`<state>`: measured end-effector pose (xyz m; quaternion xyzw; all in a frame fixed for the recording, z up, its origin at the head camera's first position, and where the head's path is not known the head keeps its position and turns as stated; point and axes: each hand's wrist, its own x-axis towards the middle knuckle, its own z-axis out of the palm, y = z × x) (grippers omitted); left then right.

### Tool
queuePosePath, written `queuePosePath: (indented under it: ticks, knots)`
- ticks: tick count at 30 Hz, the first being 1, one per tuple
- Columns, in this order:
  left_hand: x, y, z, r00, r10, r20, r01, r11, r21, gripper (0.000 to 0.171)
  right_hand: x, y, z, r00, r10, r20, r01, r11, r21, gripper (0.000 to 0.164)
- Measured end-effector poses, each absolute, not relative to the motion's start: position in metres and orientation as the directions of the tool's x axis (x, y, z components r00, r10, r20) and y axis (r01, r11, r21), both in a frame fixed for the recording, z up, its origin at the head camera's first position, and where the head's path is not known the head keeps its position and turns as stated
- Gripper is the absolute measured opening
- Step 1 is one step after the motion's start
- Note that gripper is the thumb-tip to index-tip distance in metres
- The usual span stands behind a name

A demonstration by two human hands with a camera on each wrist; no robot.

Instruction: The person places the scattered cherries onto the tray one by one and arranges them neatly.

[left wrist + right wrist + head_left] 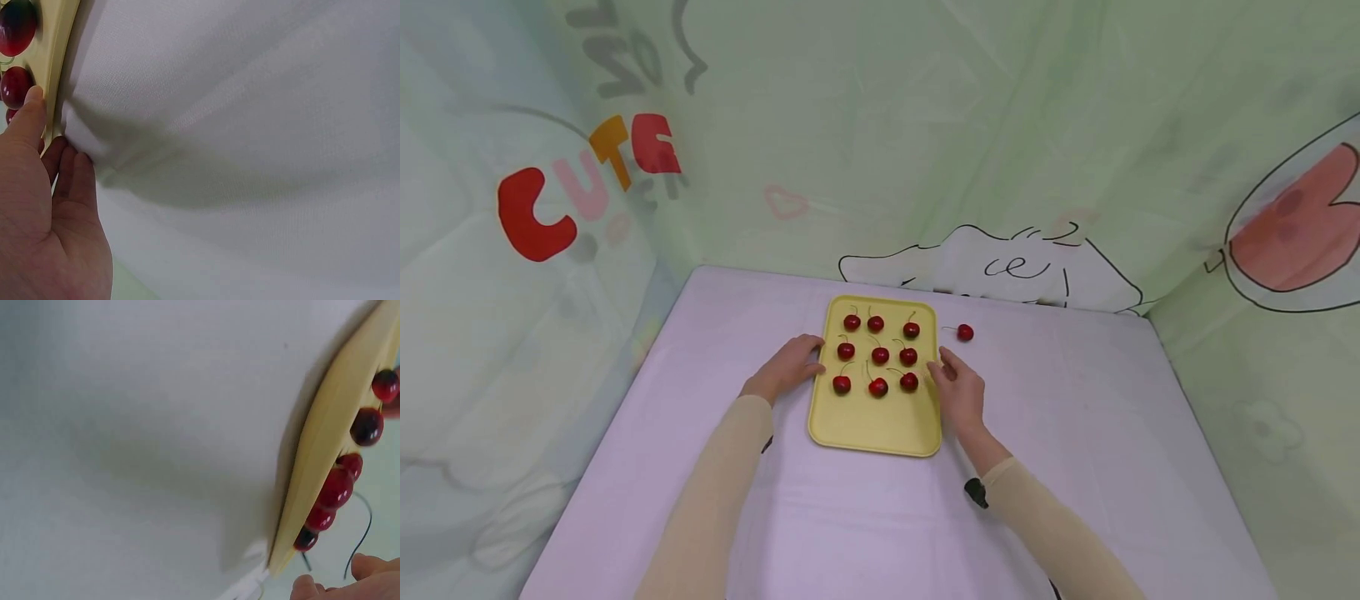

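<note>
In the head view a yellow tray (874,427) holds several red cherries (880,356) with stems, laid out in rows. At its left edge is my left hand (788,364). In the left wrist view that hand pinches the rim, its thumb (31,106) over the inner side and its fingers (78,178) along the outside. My right hand (962,393) is by the right rim, thumb side over the edge, fingers bent loosely. In the right wrist view its fingertips (304,586) are only partly visible, and contact with the tray is unclear.
One loose cherry (965,332) lies on the pale cloth-covered table (1060,408), right of the tray near its top corner. Printed fabric hangings (865,150) close in the back and sides. A dark band (976,492) is on the right wrist.
</note>
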<state>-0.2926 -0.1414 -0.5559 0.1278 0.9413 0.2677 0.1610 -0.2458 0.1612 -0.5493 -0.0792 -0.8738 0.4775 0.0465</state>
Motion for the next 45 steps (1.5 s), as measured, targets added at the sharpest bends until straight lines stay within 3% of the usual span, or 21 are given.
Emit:
queuePosePath:
  ticks: [12,25,45]
  knots:
    - [-0.290,-0.145,-0.551,-0.917,0.325,-0.230,0.156,0.825,0.544,0.055,-0.267,0.199,-0.562,-0.957,0.218,-0.191,0.262,0.364,-0.894,0.067]
    - [-0.292,-0.145,-0.553,-0.920,0.315,-0.235,0.141,0.823,0.551,0.055,-0.300,0.216,-0.574,-0.955,0.223,-0.198,0.248,0.222,-0.943,0.069]
    - [-0.292,-0.141,-0.554,-0.918,0.314,-0.240,0.139,0.825,0.548,0.055,-0.328,0.221,-0.575,-0.945,0.275,-0.179,0.280,0.393,-0.876,0.065]
